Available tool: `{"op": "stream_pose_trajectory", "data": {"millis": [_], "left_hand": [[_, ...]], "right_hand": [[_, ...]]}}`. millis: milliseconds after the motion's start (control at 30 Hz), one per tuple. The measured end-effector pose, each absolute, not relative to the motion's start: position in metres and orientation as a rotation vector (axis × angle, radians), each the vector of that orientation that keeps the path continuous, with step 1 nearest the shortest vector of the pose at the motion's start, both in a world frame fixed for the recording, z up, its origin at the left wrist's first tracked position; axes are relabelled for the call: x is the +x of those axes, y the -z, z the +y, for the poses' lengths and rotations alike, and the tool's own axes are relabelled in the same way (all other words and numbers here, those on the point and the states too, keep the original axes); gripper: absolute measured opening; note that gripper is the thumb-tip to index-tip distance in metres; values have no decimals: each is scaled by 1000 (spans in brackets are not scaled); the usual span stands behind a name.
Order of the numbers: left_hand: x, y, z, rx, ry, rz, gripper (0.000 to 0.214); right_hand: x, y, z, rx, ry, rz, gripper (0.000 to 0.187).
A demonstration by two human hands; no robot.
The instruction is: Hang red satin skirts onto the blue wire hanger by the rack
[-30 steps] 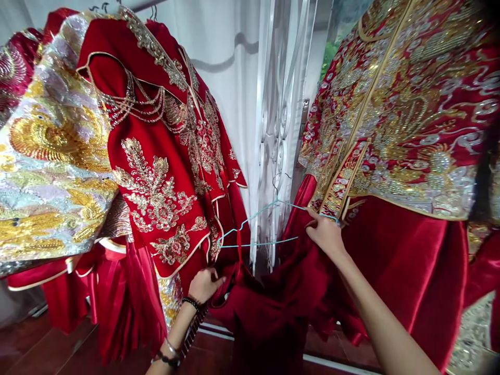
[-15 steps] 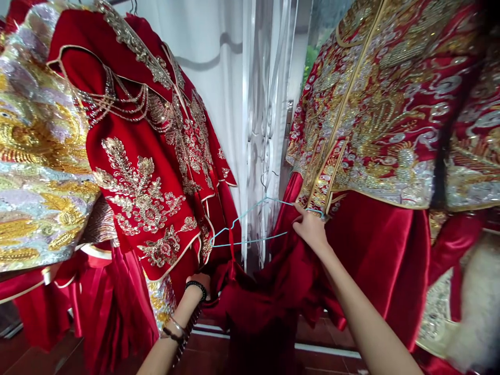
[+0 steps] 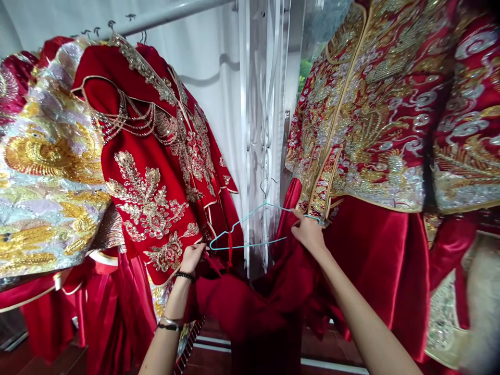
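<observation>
A light-blue wire hanger [image 3: 254, 243] is held out in front of me, with a dark red garment [image 3: 250, 302] hanging below it. My right hand [image 3: 308, 232] is closed around the hanger's right end. Close to the left end of the hanger, my left hand [image 3: 194, 258] is closed in a pinch on a thin red strap that runs down to the garment. Another narrow red strap [image 3: 230, 249] loops over the hanger's lower bar near its left end. The garment's lower part falls into shadow, so its shape is unclear.
To the left, a red embroidered jacket [image 3: 152, 156] and a gold sequined garment [image 3: 50, 182] hang from a metal rail [image 3: 172, 20]. A gold-beaded red jacket [image 3: 375, 120] and a satin skirt [image 3: 375, 271] hang at right. White metalwork [image 3: 253, 104] stands behind.
My left hand has risen from lower down the garment to beside the hanger's left end, pulling a red strap up. My right hand keeps its hold. The view has tilted up and turned slightly left.
</observation>
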State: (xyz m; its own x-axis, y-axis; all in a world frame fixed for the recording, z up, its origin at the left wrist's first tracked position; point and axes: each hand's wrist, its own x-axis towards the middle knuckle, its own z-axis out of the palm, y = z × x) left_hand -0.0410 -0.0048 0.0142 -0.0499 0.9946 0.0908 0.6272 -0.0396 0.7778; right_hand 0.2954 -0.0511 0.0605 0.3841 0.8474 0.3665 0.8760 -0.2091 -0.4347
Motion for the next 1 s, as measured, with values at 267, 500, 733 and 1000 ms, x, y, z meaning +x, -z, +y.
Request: {"op": "stream_pose_trajectory", "data": {"millis": [267, 500, 733, 1000], "left_hand": [[2, -48, 3, 1813, -1234, 1423, 27], [40, -58, 10, 2016, -1163, 1374, 24], [31, -56, 15, 2090, -1070, 1227, 40], [24, -75, 21, 2164, -1168, 1301, 30]], "right_hand": [[290, -61, -50, -2059, 68, -1480, 63], [289, -63, -59, -2097, 108, -1484, 66], [290, -66, -65, -2154, 153, -1534, 68], [284, -67, -63, -2163, 168, -1599, 57]]}}
